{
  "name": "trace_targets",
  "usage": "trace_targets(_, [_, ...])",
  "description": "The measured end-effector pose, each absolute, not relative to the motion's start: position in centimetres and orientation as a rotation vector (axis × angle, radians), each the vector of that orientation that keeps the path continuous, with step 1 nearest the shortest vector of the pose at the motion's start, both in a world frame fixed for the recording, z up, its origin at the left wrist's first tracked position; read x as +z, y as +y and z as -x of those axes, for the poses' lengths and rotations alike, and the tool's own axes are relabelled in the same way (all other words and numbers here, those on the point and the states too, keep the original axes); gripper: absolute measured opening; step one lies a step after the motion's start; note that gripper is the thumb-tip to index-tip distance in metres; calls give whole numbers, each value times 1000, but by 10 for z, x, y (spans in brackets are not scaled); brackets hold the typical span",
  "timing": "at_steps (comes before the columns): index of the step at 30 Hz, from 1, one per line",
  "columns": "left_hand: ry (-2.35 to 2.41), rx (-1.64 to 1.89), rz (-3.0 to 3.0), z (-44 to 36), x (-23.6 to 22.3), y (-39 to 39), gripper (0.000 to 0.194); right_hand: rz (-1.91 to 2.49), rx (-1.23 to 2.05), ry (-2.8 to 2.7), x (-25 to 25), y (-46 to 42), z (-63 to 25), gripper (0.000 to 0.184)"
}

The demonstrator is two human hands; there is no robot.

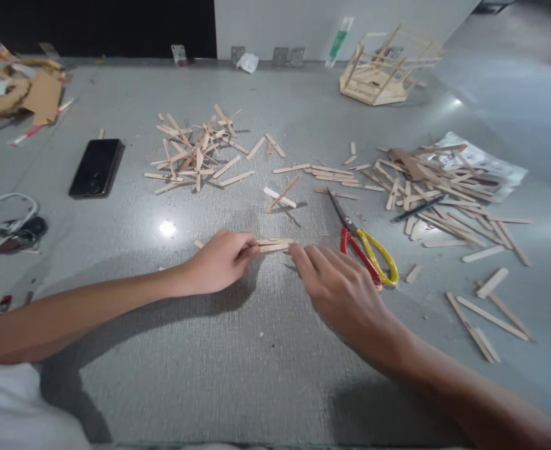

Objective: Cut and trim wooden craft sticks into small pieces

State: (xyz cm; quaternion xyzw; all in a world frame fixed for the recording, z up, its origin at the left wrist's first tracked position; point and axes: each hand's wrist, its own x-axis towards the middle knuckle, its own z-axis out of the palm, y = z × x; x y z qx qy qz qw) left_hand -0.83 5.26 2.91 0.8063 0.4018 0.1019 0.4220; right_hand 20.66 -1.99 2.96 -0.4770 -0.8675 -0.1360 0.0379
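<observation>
Wooden craft sticks lie side by side between my two hands, low over the grey table. My left hand pinches their left ends between thumb and fingers. At the right end, the fingers of my right hand are bent down and close to the sticks; its thumb is mostly hidden, and whether it grips them I cannot make out. Just beyond my right hand lie scissors with one red and one yellow handle, blades pointing away. Two crossed sticks rest a little farther off.
A loose heap of craft sticks lies at the back left, another pile at the right with a dark pen. A stick-built frame stands at the back. A phone and a white cable are on the left.
</observation>
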Motion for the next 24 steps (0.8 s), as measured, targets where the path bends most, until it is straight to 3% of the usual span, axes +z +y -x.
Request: trace_targets(24, [943,263,-2062,7,30,56,33,1389,-520,-2770,26,-16,-201,38])
